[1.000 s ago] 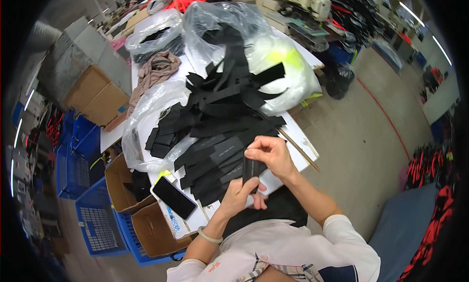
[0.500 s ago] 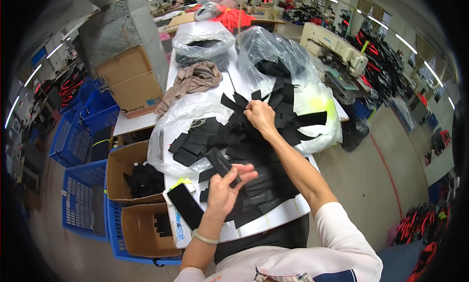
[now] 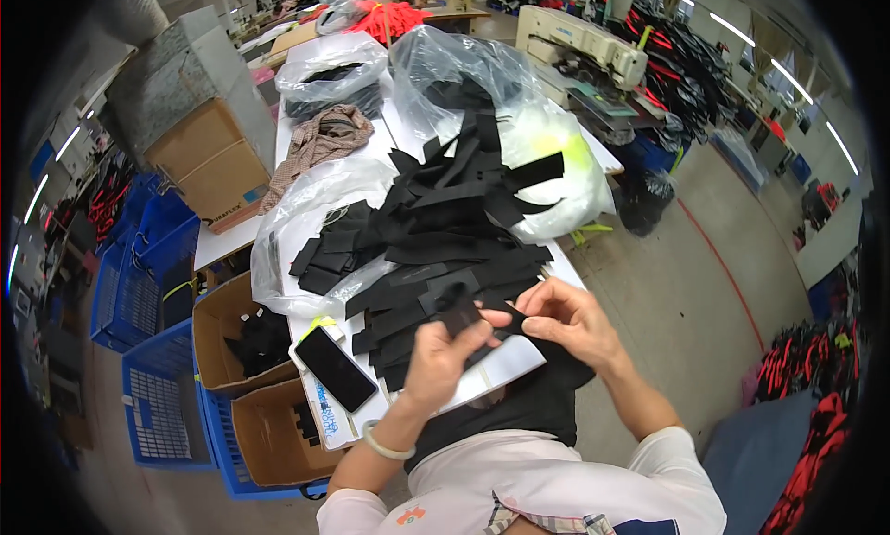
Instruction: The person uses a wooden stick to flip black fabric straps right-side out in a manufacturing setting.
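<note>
Black strip point(image 3: 454, 314) is folded up in your left hand point(image 3: 447, 357), over the near side of the bench point(image 3: 505, 370), thumb and fingers closed on it. Your right hand point(image 3: 567, 324) is just beside it at about 3 o'clock, thumb and forefinger pinched together on the end of a dark piece point(image 3: 510, 321), other fingers curled. It's blurry, so I can't tell if that's the same strip or a second one.

On writing: you've got faint pale print on some of the black strips point(image 3: 431, 210) heaped at 12 o'clock from your hands, too small to make out. There's blue lettering along the bench's near-left edge, and dark lettering on the upright cardboard box point(image 3: 209, 159) over at 10.

Counts: one phone point(image 3: 336, 370) with a dark screen near 9 o'clock, one checked cloth point(image 3: 326, 141) between 10 and 11, one sewing machine point(image 3: 584, 45) between 12 and 1. You've also got two open cardboard boxes, the upper one point(image 3: 211, 336) at 9 and the lower one point(image 3: 269, 442) at 8, both with black stuff inside. The heaped strips overlap way too much to count.
</note>
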Demonstrator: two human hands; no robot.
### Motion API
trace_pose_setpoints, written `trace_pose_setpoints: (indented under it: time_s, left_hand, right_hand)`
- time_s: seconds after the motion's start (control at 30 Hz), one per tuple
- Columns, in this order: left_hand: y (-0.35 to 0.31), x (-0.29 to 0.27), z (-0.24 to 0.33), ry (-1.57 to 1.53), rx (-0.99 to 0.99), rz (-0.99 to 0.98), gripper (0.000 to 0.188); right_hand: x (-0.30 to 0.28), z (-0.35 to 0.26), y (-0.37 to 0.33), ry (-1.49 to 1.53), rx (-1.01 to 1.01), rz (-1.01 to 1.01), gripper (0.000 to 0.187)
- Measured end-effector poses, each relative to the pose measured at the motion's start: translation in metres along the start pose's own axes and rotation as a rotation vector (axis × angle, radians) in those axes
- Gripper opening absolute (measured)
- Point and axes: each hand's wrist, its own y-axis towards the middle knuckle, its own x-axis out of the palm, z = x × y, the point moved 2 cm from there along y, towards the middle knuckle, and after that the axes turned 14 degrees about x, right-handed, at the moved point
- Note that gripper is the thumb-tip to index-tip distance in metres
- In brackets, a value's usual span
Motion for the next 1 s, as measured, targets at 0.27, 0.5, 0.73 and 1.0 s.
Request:
trace_pose_setpoints:
  time_s: [0.27, 0.5, 0.73, 1.0]
  left_hand:
    - [-0.025, 0.009, -0.012, 0.304, -0.106, -0.122, 0.015]
    - [-0.023, 0.015, -0.001, 0.128, -0.35, -0.202, 0.02]
    - [-0.011, 0.012, -0.001, 0.103, -0.257, -0.244, 0.019]
    - [0.004, 0.0, 0.009, -0.183, -0.136, 0.223, 0.021]
  right_hand:
    - [0.011, 0.069, -0.044, 0.426, 0.055, 0.149, 0.008]
    - [0.016, 0.074, -0.053, 0.711, 0.309, -0.231, 0.01]
    - [0.015, 0.082, -0.042, 0.734, 0.14, -0.066, 0.007]
    - [0.018, 0.045, -0.026, 0.572, -0.066, 0.312, 0.008]
